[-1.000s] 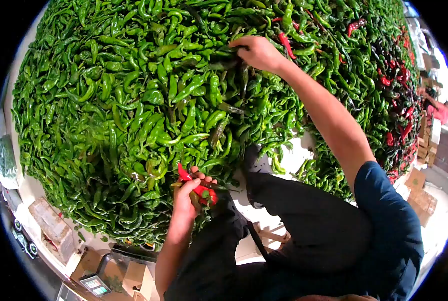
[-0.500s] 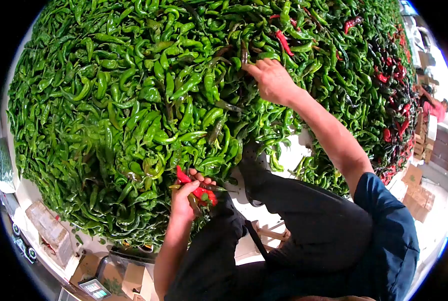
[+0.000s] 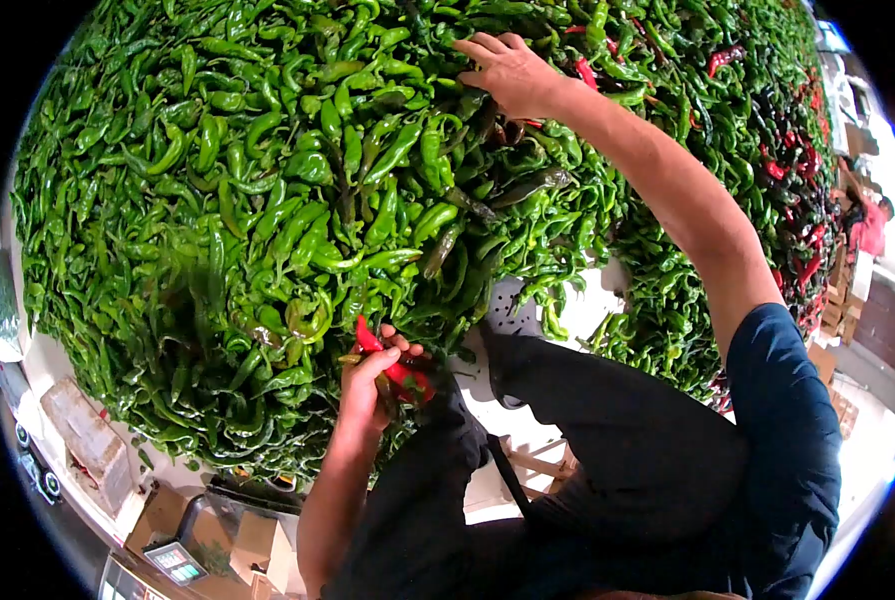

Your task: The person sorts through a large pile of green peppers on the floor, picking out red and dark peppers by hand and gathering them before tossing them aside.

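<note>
A wide heap of green peppers (image 3: 297, 170) spreads in front of me, with darker and red ones mixed in. My left hand (image 3: 369, 385) is closed around several peppers low at the heap's near edge, among them a red pepper (image 3: 407, 380); the palm side is partly hidden. My right hand (image 3: 512, 78) reaches over the far part of the heap, fingers apart and touching the peppers there, with nothing visible in its grasp. A dark brown pepper (image 3: 532, 187) lies on the heap below the right hand.
Red and dark peppers (image 3: 797, 200) cluster on the right side. A person in a pink top (image 3: 870, 228) is at the far right, near wooden crates. Cardboard boxes (image 3: 262, 548) and a device with a screen (image 3: 175, 562) stand at the lower left. My legs are close to the heap.
My right hand has moved farther out and slightly left, its fingers now spread. A dark pepper now lies below it. My left hand keeps its peppers in about the same place.
</note>
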The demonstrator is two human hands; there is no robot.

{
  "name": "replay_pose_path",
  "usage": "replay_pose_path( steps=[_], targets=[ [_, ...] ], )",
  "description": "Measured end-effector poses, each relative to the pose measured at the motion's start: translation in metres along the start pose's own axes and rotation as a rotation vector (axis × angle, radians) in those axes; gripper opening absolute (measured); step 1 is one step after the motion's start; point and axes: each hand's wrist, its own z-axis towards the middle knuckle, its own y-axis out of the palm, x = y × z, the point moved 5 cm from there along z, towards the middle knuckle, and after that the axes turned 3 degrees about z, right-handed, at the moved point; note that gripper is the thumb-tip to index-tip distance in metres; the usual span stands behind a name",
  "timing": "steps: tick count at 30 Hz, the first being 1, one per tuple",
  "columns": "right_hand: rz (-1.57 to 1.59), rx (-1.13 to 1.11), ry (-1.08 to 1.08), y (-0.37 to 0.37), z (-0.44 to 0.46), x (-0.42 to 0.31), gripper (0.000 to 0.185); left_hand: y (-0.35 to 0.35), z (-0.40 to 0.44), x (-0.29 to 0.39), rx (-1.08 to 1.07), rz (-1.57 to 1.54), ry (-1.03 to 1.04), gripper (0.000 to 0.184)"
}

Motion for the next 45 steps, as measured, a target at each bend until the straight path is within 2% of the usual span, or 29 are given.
replay_pose_path(
  steps=[3, 8, 9, 11, 13, 15, 18, 21, 25, 26, 29, 30, 33, 35, 37, 38, 39, 41, 44, 45],
  targets=[
    [0.166, -0.157, 0.104, 0.022, 0.005, 0.004, 0.076, 0.001, -0.001, -0.001, 0.029, -0.014, -0.020, 0.029],
    [0.330, -0.124, 0.138, -0.006, -0.020, -0.013, 0.048, 0.003, -0.002, 0.001, -0.006, -0.068, -0.003, 0.030],
    [0.332, 0.024, 0.125, -0.016, -0.033, -0.018, 0.042, 0.003, -0.003, 0.002, -0.019, -0.065, 0.009, 0.031],
    [0.289, 0.068, 0.079, -0.018, -0.058, -0.034, 0.052, -0.002, 0.001, -0.001, -0.036, -0.101, 0.022, 0.030],
    [0.451, -0.039, 0.130, -0.007, -0.064, -0.043, 0.053, 0.000, 0.002, -0.004, -0.050, -0.115, 0.018, 0.030],
    [0.513, 0.075, 0.121, -0.008, -0.064, -0.041, 0.048, 0.007, 0.005, -0.002, -0.058, -0.105, 0.015, 0.029],
    [0.667, -0.056, 0.177, -0.002, -0.066, -0.040, 0.048, 0.009, 0.003, -0.002, -0.054, -0.121, 0.009, 0.028],
    [0.550, -0.022, 0.080, 0.004, -0.061, -0.038, 0.047, 0.004, 0.002, -0.003, -0.029, -0.143, 0.022, 0.027],
    [0.648, -0.228, 0.094, -0.004, -0.050, -0.033, 0.046, 0.005, 0.002, -0.004, -0.023, -0.123, 0.002, 0.027],
    [0.616, -0.196, 0.078, -0.008, -0.052, -0.033, 0.039, 0.005, 0.001, -0.002, -0.015, -0.114, -0.002, 0.027],
    [0.598, -0.118, 0.054, -0.038, -0.072, -0.047, 0.032, 0.004, -0.001, 0.000, 0.001, -0.122, -0.005, 0.028],
    [0.600, 0.025, 0.012, -0.043, -0.082, -0.049, 0.027, -0.001, 0.001, 0.000, 0.002, -0.146, -0.002, 0.028],
    [0.519, 0.225, 0.017, -0.056, -0.093, -0.031, 0.028, -0.005, 0.003, 0.001, -0.017, -0.161, 0.019, 0.028],
    [0.210, 0.244, 0.147, -0.069, -0.090, -0.010, 0.028, -0.003, 0.001, 0.001, -0.028, -0.146, 0.021, 0.028],
    [0.271, 0.203, 0.117, -0.057, -0.075, 0.008, 0.027, -0.002, -0.001, 0.001, -0.023, -0.131, 0.009, 0.028],
    [0.330, 0.016, 0.245, -0.047, -0.057, 0.014, 0.030, -0.002, -0.001, 0.000, -0.020, -0.127, 0.002, 0.028],
    [0.613, -0.060, 0.396, -0.043, -0.052, 0.017, 0.040, -0.002, -0.001, -0.001, -0.017, -0.123, -0.003, 0.028],
    [0.911, -0.083, 0.542, -0.017, -0.034, 0.028, 0.039, -0.002, -0.002, -0.001, -0.024, -0.046, 0.019, 0.029],
    [1.076, -0.325, 0.749, 0.032, -0.012, 0.039, 0.040, -0.008, -0.003, -0.001, -0.010, -0.036, 0.030, 0.029],
    [0.954, -0.346, 0.774, 0.028, -0.007, 0.033, 0.038, -0.009, -0.003, -0.001, 0.001, -0.029, 0.029, 0.029]
  ],
)
